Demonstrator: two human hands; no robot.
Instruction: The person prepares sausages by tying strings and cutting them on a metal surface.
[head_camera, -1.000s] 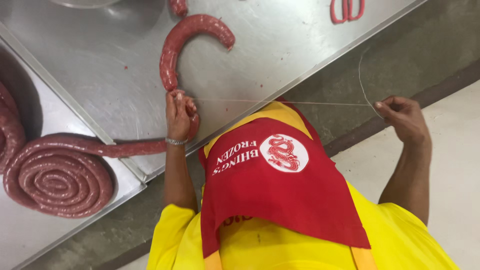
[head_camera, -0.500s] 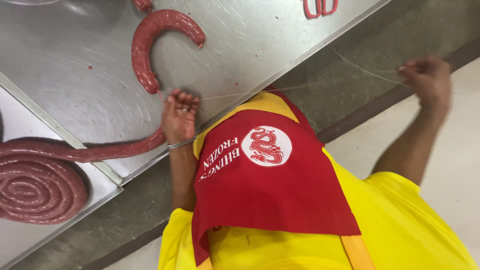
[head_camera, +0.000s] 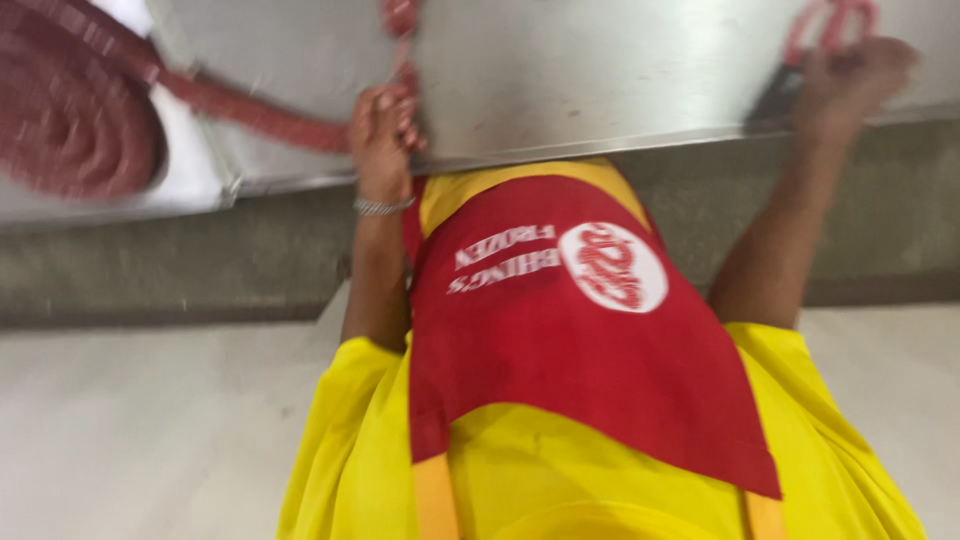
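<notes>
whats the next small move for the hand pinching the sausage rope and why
Probably keep the left hand pinched where it is on the sausage rope while the right hand draws back toward it. The rope runs from the coil on the tray straight into that grip at the steel table edge. Motion blur hides any string.

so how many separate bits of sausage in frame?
3, though blur may hide more. A coiled sausage top left, its tail running to the left hand; a piece just above that hand; a small looped piece by the right hand.
</notes>
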